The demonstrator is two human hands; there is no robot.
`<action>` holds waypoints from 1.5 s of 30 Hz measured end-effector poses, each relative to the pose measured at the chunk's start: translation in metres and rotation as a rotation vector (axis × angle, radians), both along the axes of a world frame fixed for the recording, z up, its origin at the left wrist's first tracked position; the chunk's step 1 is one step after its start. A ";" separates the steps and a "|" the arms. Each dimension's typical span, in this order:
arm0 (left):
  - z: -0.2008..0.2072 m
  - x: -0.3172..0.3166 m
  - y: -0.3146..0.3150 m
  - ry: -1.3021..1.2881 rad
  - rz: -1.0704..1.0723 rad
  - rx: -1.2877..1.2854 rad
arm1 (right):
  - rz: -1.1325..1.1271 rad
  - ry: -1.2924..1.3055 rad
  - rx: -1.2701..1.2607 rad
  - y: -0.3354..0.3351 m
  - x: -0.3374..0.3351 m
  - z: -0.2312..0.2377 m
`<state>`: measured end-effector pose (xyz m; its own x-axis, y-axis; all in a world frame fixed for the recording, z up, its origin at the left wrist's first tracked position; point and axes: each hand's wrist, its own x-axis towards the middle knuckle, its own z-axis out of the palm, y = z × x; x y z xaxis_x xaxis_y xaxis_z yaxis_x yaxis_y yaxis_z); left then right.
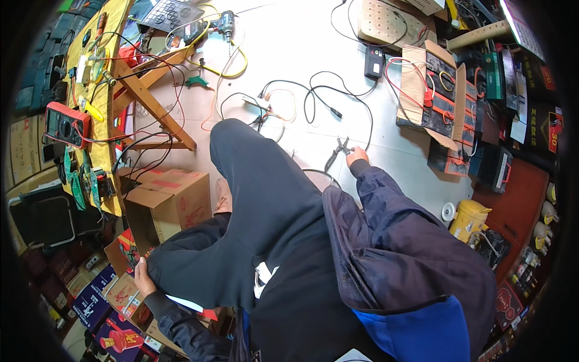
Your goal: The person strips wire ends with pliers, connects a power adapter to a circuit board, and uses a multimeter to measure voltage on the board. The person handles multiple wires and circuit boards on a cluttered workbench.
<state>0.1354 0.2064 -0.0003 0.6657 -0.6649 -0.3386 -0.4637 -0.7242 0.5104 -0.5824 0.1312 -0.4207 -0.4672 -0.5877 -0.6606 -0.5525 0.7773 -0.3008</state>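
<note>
Right hand (357,155): grip closed on black pliers (332,158) | left hand (143,278): against bent knee (166,265), grip unclear | red-edged digital multimeter (65,125): at yellow-topped table (118,17)

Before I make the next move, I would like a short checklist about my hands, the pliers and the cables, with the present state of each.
1. Right hand at the pliers: ok, it is right at them.
2. Firm grip on the pliers: cannot tell, the fingers are partly hidden.
3. Left hand clear of the pliers: ok, it is against the bent leg.
4. Floor ahead free of loose cables: not ok, a black plug and its cable lie there.
5. Meter reading: cannot tell, too small to read.
</note>
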 end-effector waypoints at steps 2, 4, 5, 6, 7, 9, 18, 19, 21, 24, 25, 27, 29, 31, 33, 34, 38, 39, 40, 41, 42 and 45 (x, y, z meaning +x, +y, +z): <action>-0.003 -0.016 0.002 0.002 0.013 -0.100 | 0.075 -0.033 -0.077 -0.022 0.015 0.012; -0.010 -0.035 -0.005 -0.101 0.001 -0.108 | 0.108 -0.145 -0.121 -0.043 0.031 0.018; -0.014 -0.045 -0.012 -0.130 -0.055 -0.098 | 0.137 -0.174 -0.137 -0.054 0.039 0.020; -0.020 -0.058 -0.019 -0.146 -0.053 -0.139 | 0.148 -0.202 -0.132 -0.065 0.047 0.022; -0.023 -0.068 -0.028 -0.174 -0.047 -0.139 | 0.141 -0.236 -0.140 -0.074 0.056 0.025; -0.022 -0.083 -0.047 -0.239 -0.090 -0.149 | 0.198 -0.242 -0.142 -0.089 0.077 0.029; -0.015 -0.103 -0.079 -0.124 -0.017 -0.125 | 0.669 -0.421 0.111 -0.125 0.165 0.010; -0.014 -0.102 -0.080 -0.133 -0.020 -0.104 | 0.734 -0.390 0.169 -0.123 0.174 0.006; -0.013 -0.103 -0.081 -0.155 -0.026 -0.080 | 0.751 -0.387 0.147 -0.120 0.196 -0.002; -0.012 -0.107 -0.082 -0.126 0.018 -0.077 | 0.749 -0.404 0.091 -0.127 0.219 -0.009; -0.012 -0.108 -0.083 -0.104 0.039 -0.082 | 0.753 -0.404 0.033 -0.133 0.227 -0.011; -0.012 -0.111 -0.086 -0.115 0.042 -0.083 | 0.717 -0.352 -0.082 -0.151 0.242 -0.011; -0.010 -0.113 -0.091 -0.117 0.015 -0.079 | 0.656 -0.254 -0.308 -0.181 0.251 -0.011; -0.007 -0.114 -0.096 -0.131 -0.005 -0.063 | 0.507 -0.210 -0.305 -0.214 0.256 -0.012; -0.004 -0.116 -0.100 -0.113 0.018 -0.049 | 0.379 -0.136 -0.274 -0.242 0.263 -0.016; -0.003 -0.117 -0.101 -0.133 0.015 -0.033 | 0.334 -0.113 -0.335 -0.251 0.264 -0.020; -0.002 -0.120 -0.106 -0.147 0.004 -0.043 | 0.318 -0.102 -0.191 -0.274 0.263 -0.040; -0.002 -0.121 -0.106 -0.166 -0.015 -0.045 | 0.357 -0.075 -0.207 -0.276 0.262 -0.044; -0.001 -0.122 -0.106 -0.204 -0.046 -0.037 | 0.536 -0.070 -0.196 -0.276 0.259 -0.046; -0.001 -0.122 -0.107 -0.196 -0.046 -0.043 | 0.715 -0.063 -0.185 -0.277 0.256 -0.045; -0.001 -0.122 -0.107 -0.206 -0.058 -0.041 | 0.691 -0.102 -0.174 -0.275 0.256 -0.041; -0.002 -0.123 -0.106 -0.180 -0.041 -0.070 | 0.445 -0.327 -0.199 -0.277 0.261 -0.010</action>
<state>0.0124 0.1002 -0.0023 0.6834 -0.7103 -0.1688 -0.5804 -0.6687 0.4647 -0.3215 -0.1462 -0.4306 0.0620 -0.8083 -0.5855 -0.6666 0.4031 -0.6270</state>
